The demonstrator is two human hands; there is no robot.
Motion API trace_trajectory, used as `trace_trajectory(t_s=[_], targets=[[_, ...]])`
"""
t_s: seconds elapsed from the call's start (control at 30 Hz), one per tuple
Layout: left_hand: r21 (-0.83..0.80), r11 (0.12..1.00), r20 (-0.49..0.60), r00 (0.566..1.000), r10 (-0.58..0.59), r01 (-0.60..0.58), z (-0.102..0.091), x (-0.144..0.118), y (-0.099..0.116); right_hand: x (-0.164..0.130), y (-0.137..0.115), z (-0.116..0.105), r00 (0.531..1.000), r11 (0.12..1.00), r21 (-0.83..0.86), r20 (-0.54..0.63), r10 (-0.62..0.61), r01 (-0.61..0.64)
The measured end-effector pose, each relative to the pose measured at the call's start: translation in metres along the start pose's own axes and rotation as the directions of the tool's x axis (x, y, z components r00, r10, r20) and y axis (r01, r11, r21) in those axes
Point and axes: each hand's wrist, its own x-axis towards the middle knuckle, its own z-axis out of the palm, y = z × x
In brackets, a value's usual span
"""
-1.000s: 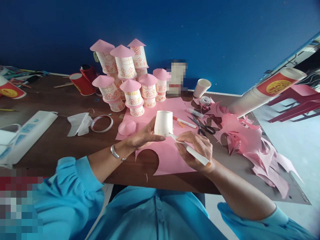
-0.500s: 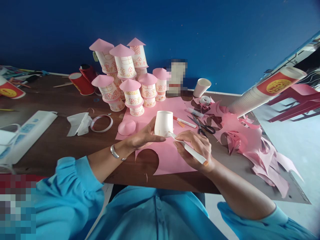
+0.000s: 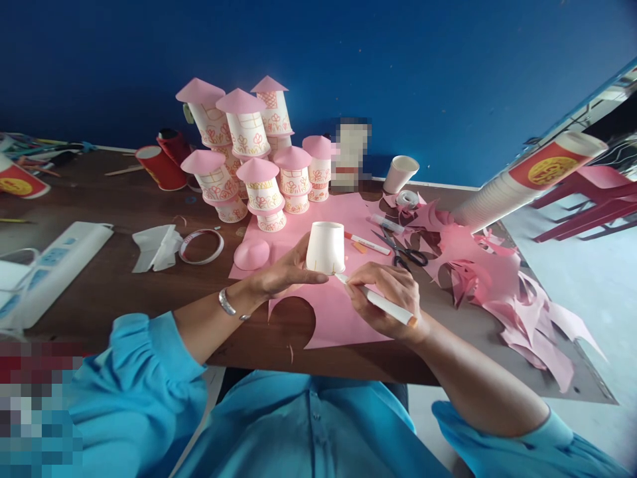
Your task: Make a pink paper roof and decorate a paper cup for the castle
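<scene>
A plain white paper cup (image 3: pixel 326 246) stands upside down on a pink paper sheet (image 3: pixel 343 312). My left hand (image 3: pixel 286 271) grips the cup at its lower left side. My right hand (image 3: pixel 385 299) holds a white marker (image 3: pixel 381 302) with an orange end. The marker's tip touches the cup near its rim at the lower right. A short line is drawn on the cup's front.
Behind stands a pile of decorated cups with pink cone roofs (image 3: pixel 249 149). A pink dome (image 3: pixel 251 254), a tape ring (image 3: pixel 202 245), scissors (image 3: pixel 405 252), another marker (image 3: pixel 367 243), pink scraps (image 3: pixel 497 285), a long cup stack (image 3: pixel 527 179) and a power strip (image 3: pixel 44 269) lie around.
The marker tip has slid a little lower along the cup toward its rim. The view has shifted slightly. My left hand keeps the cup in place.
</scene>
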Motion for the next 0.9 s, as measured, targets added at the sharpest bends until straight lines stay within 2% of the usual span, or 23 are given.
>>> trace_trajectory(t_s=[0.17,0.23,0.33,0.5,0.73,0.9], targets=[[0.006,1.0,-0.033,0.999,0.012,-0.011,-0.0056,-0.0005,-0.0042,-0.0031,0.005,-0.0009,0.987,1.0,-0.006,-0.162,-0.011,0.01],[-0.022,1.0,-0.022,1.0,0.02,-0.021,-0.0062,-0.0002,-0.0048,-0.0037,0.0072,0.0004,0.982,1.0,-0.015,-0.187,0.016,-0.019],[-0.086,0.995,0.016,0.998,0.054,-0.053,-0.0046,0.0013,-0.0037,-0.0039,0.0089,0.0029,0.984,0.999,-0.016,-0.172,0.045,-0.048],[-0.182,0.982,0.054,0.996,0.068,-0.057,-0.0028,0.0021,-0.0043,-0.0034,0.0077,0.0044,0.992,1.0,-0.013,-0.128,0.014,-0.016],[-0.114,0.994,-0.048,0.999,-0.002,-0.003,-0.0043,-0.0001,-0.0085,-0.0034,0.0053,0.0058,0.994,1.0,0.007,-0.104,-0.017,0.018],[-0.095,0.995,-0.045,0.999,-0.008,0.004,-0.0061,0.0004,-0.0105,-0.0045,0.0035,0.0052,0.992,1.0,-0.022,-0.124,0.0,-0.002]])
